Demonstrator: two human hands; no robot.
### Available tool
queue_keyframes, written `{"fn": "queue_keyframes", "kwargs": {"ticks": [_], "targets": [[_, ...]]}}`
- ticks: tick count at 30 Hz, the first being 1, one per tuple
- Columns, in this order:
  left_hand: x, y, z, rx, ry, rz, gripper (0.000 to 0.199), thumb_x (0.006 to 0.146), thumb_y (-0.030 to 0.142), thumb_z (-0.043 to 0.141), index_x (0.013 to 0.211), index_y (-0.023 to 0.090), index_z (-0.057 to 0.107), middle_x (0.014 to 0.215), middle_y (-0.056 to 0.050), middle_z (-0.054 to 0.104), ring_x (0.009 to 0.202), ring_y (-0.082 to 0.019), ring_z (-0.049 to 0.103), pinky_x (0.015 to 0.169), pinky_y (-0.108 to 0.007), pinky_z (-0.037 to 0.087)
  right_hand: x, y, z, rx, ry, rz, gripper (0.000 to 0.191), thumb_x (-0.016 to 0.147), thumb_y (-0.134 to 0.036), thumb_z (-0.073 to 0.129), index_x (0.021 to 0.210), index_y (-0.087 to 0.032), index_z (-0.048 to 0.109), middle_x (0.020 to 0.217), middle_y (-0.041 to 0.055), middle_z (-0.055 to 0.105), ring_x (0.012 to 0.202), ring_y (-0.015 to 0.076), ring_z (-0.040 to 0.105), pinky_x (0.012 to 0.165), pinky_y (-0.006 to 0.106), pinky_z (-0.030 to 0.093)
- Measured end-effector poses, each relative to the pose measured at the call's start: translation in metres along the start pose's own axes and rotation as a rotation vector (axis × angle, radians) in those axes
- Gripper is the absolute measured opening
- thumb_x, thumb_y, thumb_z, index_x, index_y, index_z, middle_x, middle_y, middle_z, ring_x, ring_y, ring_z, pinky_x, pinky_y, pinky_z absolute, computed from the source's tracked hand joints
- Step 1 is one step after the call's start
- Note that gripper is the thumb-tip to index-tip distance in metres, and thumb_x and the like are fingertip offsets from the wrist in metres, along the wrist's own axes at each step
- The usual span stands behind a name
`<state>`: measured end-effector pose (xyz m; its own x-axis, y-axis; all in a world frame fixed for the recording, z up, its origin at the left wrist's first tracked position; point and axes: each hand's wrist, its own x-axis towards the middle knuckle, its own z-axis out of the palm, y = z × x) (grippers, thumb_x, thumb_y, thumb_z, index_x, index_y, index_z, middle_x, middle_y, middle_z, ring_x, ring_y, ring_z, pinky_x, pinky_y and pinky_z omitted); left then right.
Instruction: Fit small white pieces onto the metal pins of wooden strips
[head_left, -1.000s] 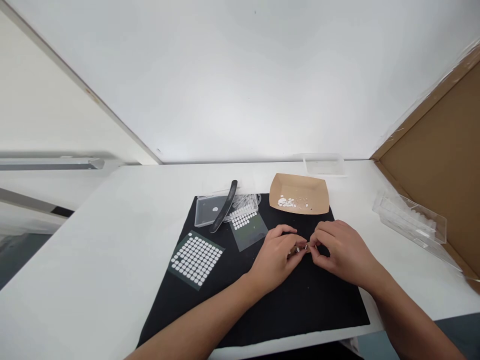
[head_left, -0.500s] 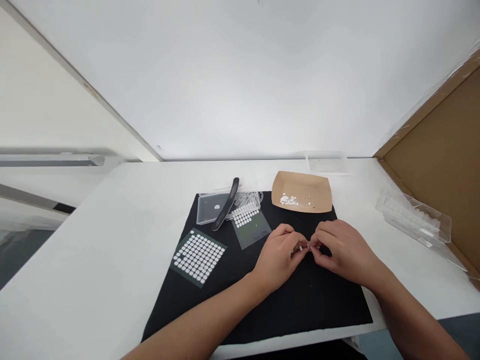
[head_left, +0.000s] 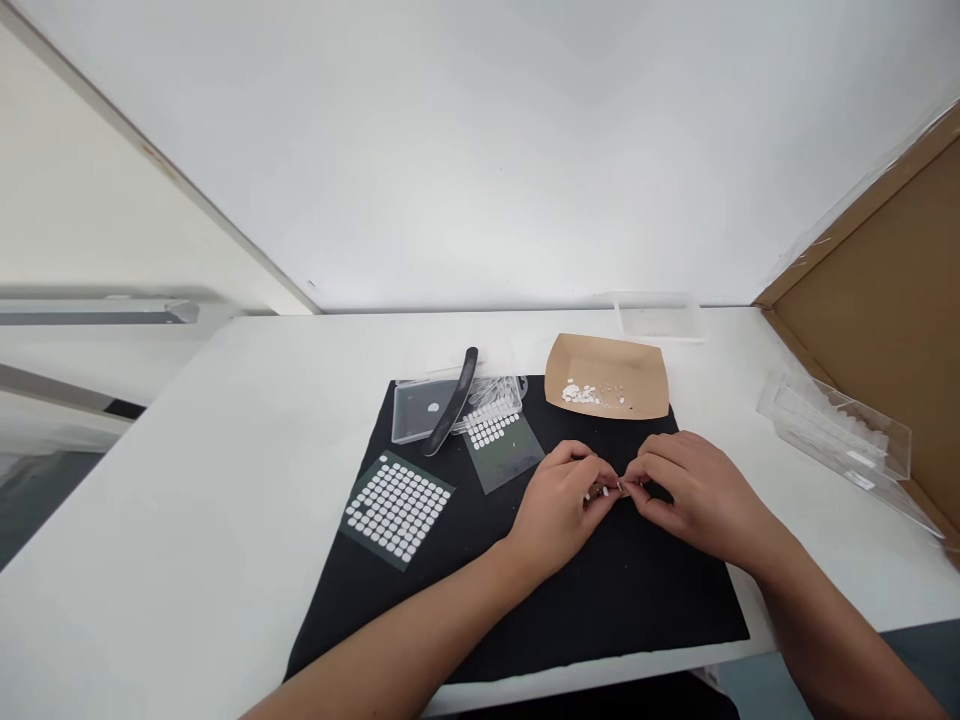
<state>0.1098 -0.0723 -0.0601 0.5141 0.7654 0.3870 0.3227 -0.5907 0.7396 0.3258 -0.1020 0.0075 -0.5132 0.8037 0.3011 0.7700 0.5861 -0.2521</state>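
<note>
Over the black cloth (head_left: 600,620), my left hand (head_left: 559,505) is closed in a pinch. White bits show between its thumb and fingers, but what they belong to is too small to make out. My right hand (head_left: 686,490) meets it fingertip to fingertip, also pinching, with a tiny object at the meeting point that I cannot name. To the left lies a sheet of white oval stickers (head_left: 397,510). A second clear sheet (head_left: 506,462), partly covered in the same ovals, is closer to my left hand. Just beyond the hands sits a brown paper tray (head_left: 626,370) with white ovals and small crumbs in it.
A curved black nail file (head_left: 452,405) rests across an open clear plastic case (head_left: 420,415) holding slender clear pieces. At the back wall stands a clear shallow box (head_left: 660,318). Clear plastic containers (head_left: 840,430) lie at right, beside a cardboard box (head_left: 892,260).
The view has shifted slightly. Both hands stay together in a pinch, with the fingertips moving only a little around the small object. The sheets, tray and case have not been moved.
</note>
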Motion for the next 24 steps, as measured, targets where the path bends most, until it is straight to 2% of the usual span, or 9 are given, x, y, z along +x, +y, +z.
{"fn": "queue_keyframes", "kwargs": {"ticks": [6, 24], "targets": [[0.0004, 0.0003, 0.0001, -0.016, 0.006, -0.014, 0.011, 0.093, 0.014, 0.078, 0.095, 0.022, 0.071, 0.089, -0.002, 0.078, 0.098, -0.024, 0.064, 0.089, -0.038, 0.057, -0.0011, 0.0013, 0.0000, 0.006, -0.041, -0.002, 0.012, 0.103, -0.018, 0.060, 0.095, -0.022, 0.068, 0.086, 0.0031, 0.069, 0.074, 0.0194, 0.060, 0.068, 0.036, 0.042], [0.0008, -0.0001, -0.0004, -0.008, 0.013, -0.002, 0.017, 0.090, 0.011, 0.081, 0.095, 0.022, 0.069, 0.091, 0.001, 0.080, 0.098, -0.022, 0.062, 0.089, -0.036, 0.055, 0.0000, 0.0014, 0.0018, -0.016, -0.053, -0.077, 0.015, 0.107, -0.018, 0.057, 0.097, -0.019, 0.068, 0.087, 0.0032, 0.068, 0.074, 0.0188, 0.060, 0.068, 0.035, 0.039]]}}
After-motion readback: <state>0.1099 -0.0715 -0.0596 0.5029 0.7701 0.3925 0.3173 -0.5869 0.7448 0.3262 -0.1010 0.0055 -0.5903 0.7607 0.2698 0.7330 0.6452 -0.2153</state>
